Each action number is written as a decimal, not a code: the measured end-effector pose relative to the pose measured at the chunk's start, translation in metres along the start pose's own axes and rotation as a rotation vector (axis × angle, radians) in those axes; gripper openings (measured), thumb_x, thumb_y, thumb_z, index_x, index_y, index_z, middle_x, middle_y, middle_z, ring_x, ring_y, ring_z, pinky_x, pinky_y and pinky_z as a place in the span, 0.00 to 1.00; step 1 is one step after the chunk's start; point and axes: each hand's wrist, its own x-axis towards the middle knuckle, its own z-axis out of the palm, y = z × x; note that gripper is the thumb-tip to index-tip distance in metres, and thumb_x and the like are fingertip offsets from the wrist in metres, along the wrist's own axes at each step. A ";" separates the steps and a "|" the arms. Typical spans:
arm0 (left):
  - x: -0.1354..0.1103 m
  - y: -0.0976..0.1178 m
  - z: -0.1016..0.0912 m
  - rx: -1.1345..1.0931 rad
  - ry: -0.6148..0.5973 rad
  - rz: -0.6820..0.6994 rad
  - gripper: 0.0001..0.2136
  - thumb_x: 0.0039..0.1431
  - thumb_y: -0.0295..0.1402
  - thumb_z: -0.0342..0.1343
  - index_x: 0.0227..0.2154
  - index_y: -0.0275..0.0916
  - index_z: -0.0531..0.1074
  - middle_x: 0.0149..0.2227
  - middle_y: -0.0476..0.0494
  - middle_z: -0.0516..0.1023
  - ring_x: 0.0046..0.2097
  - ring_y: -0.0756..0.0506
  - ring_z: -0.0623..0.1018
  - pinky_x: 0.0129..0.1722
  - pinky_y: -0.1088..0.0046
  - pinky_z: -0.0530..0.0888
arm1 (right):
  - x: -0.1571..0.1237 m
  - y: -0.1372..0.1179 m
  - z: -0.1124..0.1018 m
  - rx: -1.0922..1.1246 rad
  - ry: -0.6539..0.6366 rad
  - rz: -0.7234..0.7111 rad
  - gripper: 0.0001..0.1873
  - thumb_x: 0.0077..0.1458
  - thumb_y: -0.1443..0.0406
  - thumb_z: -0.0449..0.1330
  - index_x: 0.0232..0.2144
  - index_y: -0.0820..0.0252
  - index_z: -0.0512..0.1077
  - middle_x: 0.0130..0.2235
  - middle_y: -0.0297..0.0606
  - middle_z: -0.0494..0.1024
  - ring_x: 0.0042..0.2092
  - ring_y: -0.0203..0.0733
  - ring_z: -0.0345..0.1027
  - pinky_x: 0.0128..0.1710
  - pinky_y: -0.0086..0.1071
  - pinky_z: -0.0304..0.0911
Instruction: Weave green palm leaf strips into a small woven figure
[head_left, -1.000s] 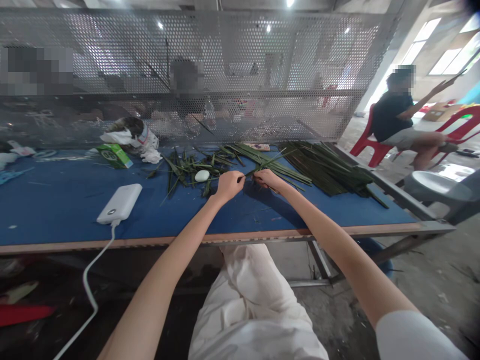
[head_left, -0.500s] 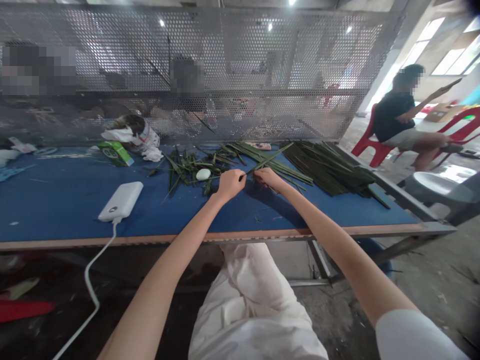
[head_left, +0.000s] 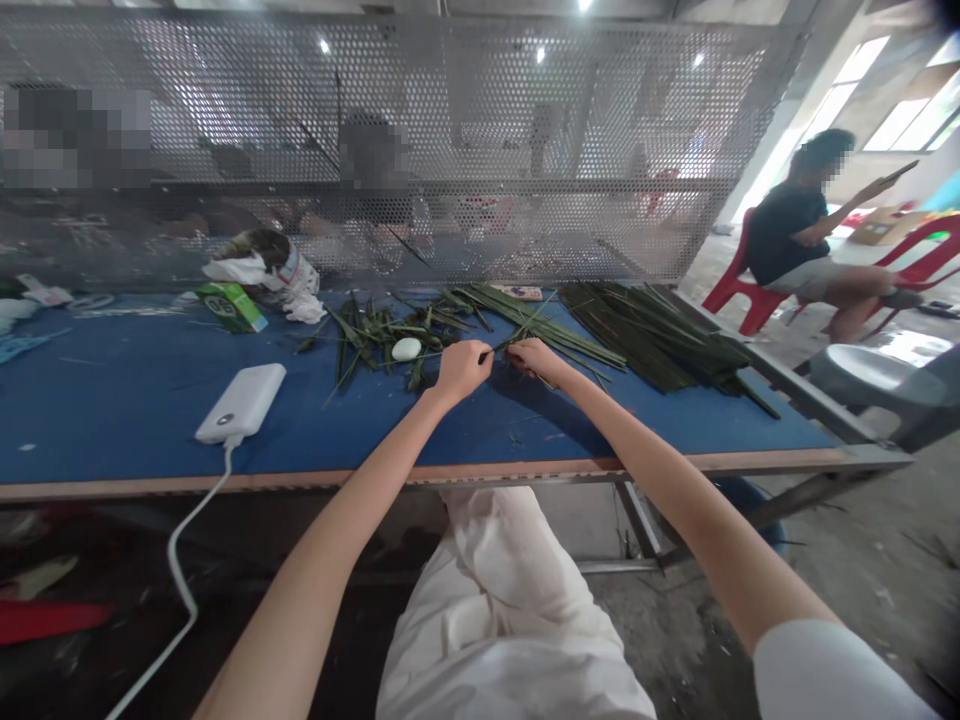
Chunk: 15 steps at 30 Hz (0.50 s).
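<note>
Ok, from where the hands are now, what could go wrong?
The thin leaf strip running between the left hand and right hand looks narrow, so it might split if pulled hard. The white egg-shaped object sits among loose leaves near the left hand and could roll if knocked. The bundle of long green leaves reaches toward the table's right edge, so its ends may slip off.

- A narrow green palm strip [head_left: 501, 346] pinched between left hand [head_left: 463, 369] and right hand [head_left: 534, 361], above a blue tabletop [head_left: 135, 420]
- Torn palm scraps [head_left: 382, 340] in a loose, tangled heap nearby
- Long, dark green palm strips [head_left: 649, 335] lying side by side in a thick bundle
</note>
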 end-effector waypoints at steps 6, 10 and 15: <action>0.000 0.000 0.000 0.006 0.010 -0.008 0.13 0.60 0.32 0.48 0.28 0.38 0.78 0.29 0.38 0.78 0.31 0.43 0.74 0.29 0.70 0.63 | 0.001 0.003 0.000 0.058 -0.053 -0.006 0.16 0.60 0.73 0.49 0.20 0.63 0.65 0.12 0.25 0.54 0.13 0.28 0.46 0.12 0.23 0.44; 0.001 0.001 0.000 0.038 0.007 -0.017 0.13 0.60 0.32 0.49 0.28 0.37 0.78 0.29 0.38 0.79 0.31 0.42 0.75 0.29 0.70 0.63 | 0.000 -0.001 -0.001 0.113 -0.066 0.010 0.15 0.60 0.73 0.47 0.23 0.64 0.67 0.12 0.24 0.53 0.14 0.28 0.45 0.13 0.24 0.42; 0.002 0.002 0.001 0.050 0.016 -0.026 0.12 0.60 0.32 0.49 0.29 0.38 0.78 0.28 0.39 0.79 0.30 0.42 0.75 0.29 0.70 0.63 | -0.002 -0.005 -0.002 0.098 -0.033 -0.023 0.15 0.60 0.72 0.47 0.23 0.64 0.67 0.12 0.25 0.53 0.14 0.29 0.45 0.14 0.24 0.44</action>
